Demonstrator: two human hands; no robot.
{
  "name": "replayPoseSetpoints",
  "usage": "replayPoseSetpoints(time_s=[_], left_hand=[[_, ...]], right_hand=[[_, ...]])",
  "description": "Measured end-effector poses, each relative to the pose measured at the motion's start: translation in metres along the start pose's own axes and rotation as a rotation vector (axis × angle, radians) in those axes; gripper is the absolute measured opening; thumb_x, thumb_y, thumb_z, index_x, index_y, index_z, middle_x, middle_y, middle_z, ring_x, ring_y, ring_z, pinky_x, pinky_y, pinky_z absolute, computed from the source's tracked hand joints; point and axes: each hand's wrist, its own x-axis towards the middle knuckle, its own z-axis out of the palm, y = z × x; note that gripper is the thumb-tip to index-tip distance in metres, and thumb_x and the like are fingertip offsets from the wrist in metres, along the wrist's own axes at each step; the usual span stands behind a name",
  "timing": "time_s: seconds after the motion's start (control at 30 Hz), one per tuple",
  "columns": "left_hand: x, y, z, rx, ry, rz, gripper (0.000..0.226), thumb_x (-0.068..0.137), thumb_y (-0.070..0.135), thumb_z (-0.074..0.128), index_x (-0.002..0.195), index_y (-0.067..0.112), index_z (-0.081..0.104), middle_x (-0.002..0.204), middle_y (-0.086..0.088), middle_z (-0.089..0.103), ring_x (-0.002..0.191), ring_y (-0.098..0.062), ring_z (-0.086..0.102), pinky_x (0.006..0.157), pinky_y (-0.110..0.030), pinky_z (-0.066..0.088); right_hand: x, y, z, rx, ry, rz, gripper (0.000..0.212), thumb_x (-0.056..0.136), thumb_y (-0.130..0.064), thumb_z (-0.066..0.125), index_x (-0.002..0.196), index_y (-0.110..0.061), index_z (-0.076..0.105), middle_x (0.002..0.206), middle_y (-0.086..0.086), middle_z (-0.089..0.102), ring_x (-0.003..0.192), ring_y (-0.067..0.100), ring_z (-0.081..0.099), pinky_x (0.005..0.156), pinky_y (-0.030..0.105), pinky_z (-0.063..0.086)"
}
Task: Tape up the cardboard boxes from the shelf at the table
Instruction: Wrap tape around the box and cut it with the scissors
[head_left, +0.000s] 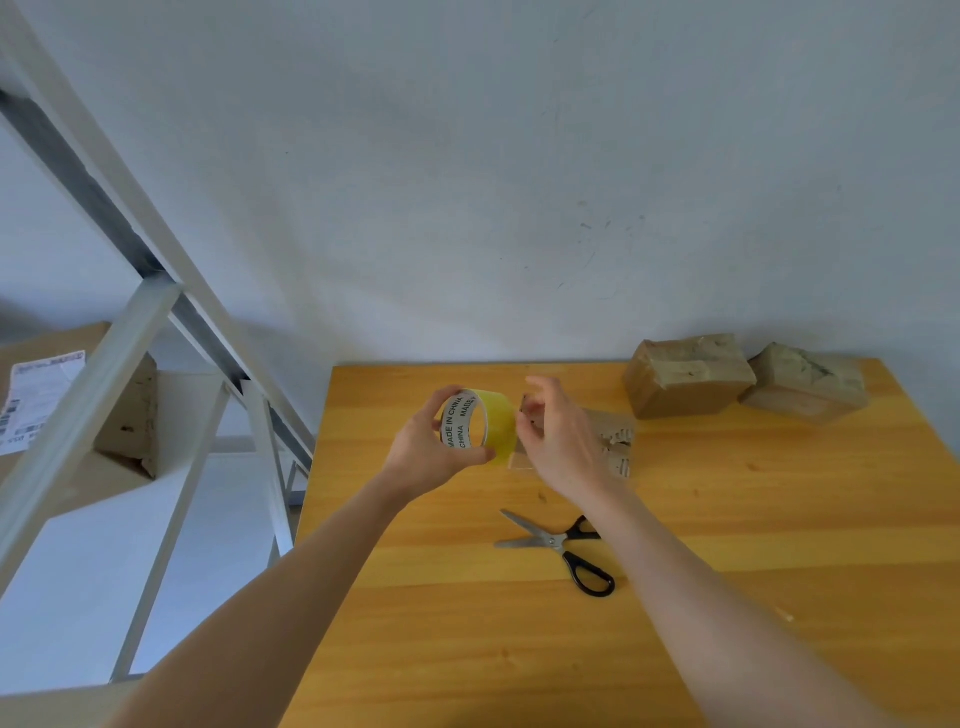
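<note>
My left hand (426, 452) grips the tape roll (496, 421) above the table (727, 519), fingers curled round it. My right hand (558, 436) pinches its free end just beside. A cardboard box (685, 376) and a second box (805, 384) sit side by side, far right.

**What you can't fully see**
Your right hand (558, 436) covers much of the torn cardboard piece (617, 441) behind it, and your right forearm (675, 571) hides part of one handle of the scissors (558, 543). At far left, the shelf box (124, 415) runs off the frame, and its label (36, 405) is too small to read.
</note>
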Motion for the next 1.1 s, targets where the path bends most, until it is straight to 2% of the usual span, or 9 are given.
replayPoseSetpoints(time_s=[0.07,0.17,0.3,0.4,0.53,0.63,0.77,0.83,1.1], left_hand=[[0.0,0.001,0.0,-0.002,0.011,-0.007,0.078,0.067,0.027,0.086,0.13,0.041,0.042,0.097,0.021,0.053,0.091,0.004,0.054,0.071,-0.028,0.058],[-0.001,0.002,0.002,0.007,0.013,-0.009,0.079,0.066,0.029,0.086,0.131,0.041,0.042,0.098,0.02,0.055,0.088,0.002,0.056,0.071,-0.032,0.058],[-0.004,0.003,0.004,0.027,0.007,0.004,0.078,0.066,0.032,0.086,0.13,0.041,0.042,0.099,0.021,0.056,0.084,0.005,0.055,0.072,-0.033,0.058],[-0.004,0.001,0.006,0.043,-0.001,-0.003,0.081,0.064,0.036,0.087,0.132,0.04,0.043,0.099,0.02,0.057,0.085,0.005,0.056,0.072,-0.029,0.057],[-0.002,0.0,0.006,0.043,-0.022,-0.059,0.084,0.062,0.041,0.087,0.134,0.04,0.044,0.094,0.014,0.061,0.074,-0.01,0.063,0.07,-0.033,0.058],[-0.002,0.001,0.004,0.041,-0.064,-0.103,0.081,0.065,0.039,0.085,0.134,0.042,0.044,0.095,0.007,0.064,0.068,-0.017,0.065,0.071,-0.035,0.059],[-0.004,0.002,0.0,-0.019,-0.107,-0.12,0.081,0.07,0.028,0.084,0.137,0.041,0.042,0.098,0.007,0.059,0.08,-0.017,0.062,0.076,-0.041,0.059],[-0.005,0.002,0.0,-0.033,-0.13,-0.123,0.081,0.07,0.026,0.084,0.138,0.04,0.042,0.099,0.007,0.058,0.085,-0.019,0.063,0.076,-0.041,0.059],[0.005,0.004,0.01,-0.202,-0.123,-0.319,0.071,0.071,0.027,0.084,0.133,0.035,0.051,0.102,0.001,0.058,0.083,-0.019,0.063,0.061,-0.034,0.061]], right_hand=[[-0.001,0.0,0.003,-0.027,0.014,-0.022,0.036,0.103,-0.021,0.045,0.137,-0.01,0.047,0.124,0.004,0.058,0.105,0.018,0.059,0.088,0.035,0.05],[-0.004,0.001,0.011,-0.129,0.036,-0.096,0.022,0.101,-0.01,0.048,0.118,-0.004,0.061,0.111,0.009,0.063,0.091,0.024,0.061,0.074,0.035,0.05],[-0.005,0.005,0.017,-0.346,0.05,-0.146,0.034,0.066,0.011,0.082,0.091,-0.003,0.064,0.084,0.009,0.063,0.06,0.022,0.06,0.046,0.026,0.043],[-0.005,0.002,0.014,-0.43,0.052,-0.177,0.041,0.051,0.012,0.088,0.08,-0.001,0.062,0.073,0.01,0.061,0.05,0.02,0.057,0.04,0.021,0.036],[-0.006,0.001,0.01,-0.352,0.04,-0.219,0.023,0.071,0.01,0.078,0.078,-0.003,0.06,0.072,0.008,0.058,0.052,0.021,0.055,0.043,0.023,0.037],[-0.008,0.002,0.004,-0.135,-0.014,-0.091,0.006,0.095,-0.005,0.058,0.09,-0.004,0.061,0.082,0.002,0.056,0.068,0.017,0.053,0.059,0.026,0.04],[-0.003,0.003,-0.004,0.164,-0.078,0.135,0.009,0.095,-0.022,0.061,0.092,-0.014,0.066,0.081,-0.008,0.062,0.072,0.001,0.056,0.064,0.013,0.041],[-0.003,0.003,-0.004,0.216,-0.112,0.171,0.009,0.095,-0.023,0.063,0.089,-0.016,0.065,0.081,-0.008,0.064,0.071,0.001,0.06,0.068,0.018,0.047],[-0.003,-0.005,-0.005,0.073,-0.099,0.019,0.014,0.101,-0.011,0.046,0.087,-0.01,0.047,0.094,-0.001,0.048,0.08,0.013,0.045,0.066,0.016,0.034]])
